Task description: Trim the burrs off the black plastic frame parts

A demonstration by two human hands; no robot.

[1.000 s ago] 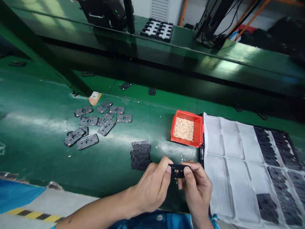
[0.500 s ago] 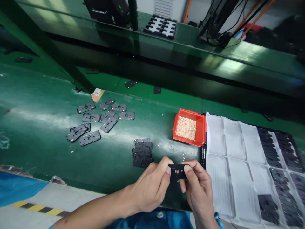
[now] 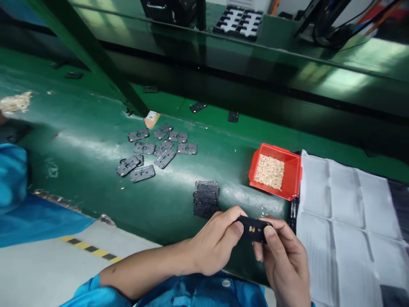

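A flat black plastic plate with small cut-outs (image 3: 254, 229) is held between both hands, close to the bench's front edge. My left hand (image 3: 220, 241) grips its left end with the thumb on top. At its right end my right hand (image 3: 284, 251) pinches it between thumb and fingers. Just beyond my left hand lies an overlapping row of similar black plates (image 3: 206, 196). A red bin (image 3: 292, 175) holding small pale pieces (image 3: 269, 172) stands beyond my right hand.
To the right lies a tray with white compartmented lining (image 3: 334, 200). Several loose black plates (image 3: 142, 173) are scattered at left centre. A slanted green post (image 3: 96, 59) rises from the bench. A co-worker's blue sleeve (image 3: 12, 177) shows at the left, near a pale heap (image 3: 15, 102).
The view has shifted left, so the bench items appear further right and the co-worker's sleeve shows. Both hands keep hold of the black plate, whose face is tipped more towards me.
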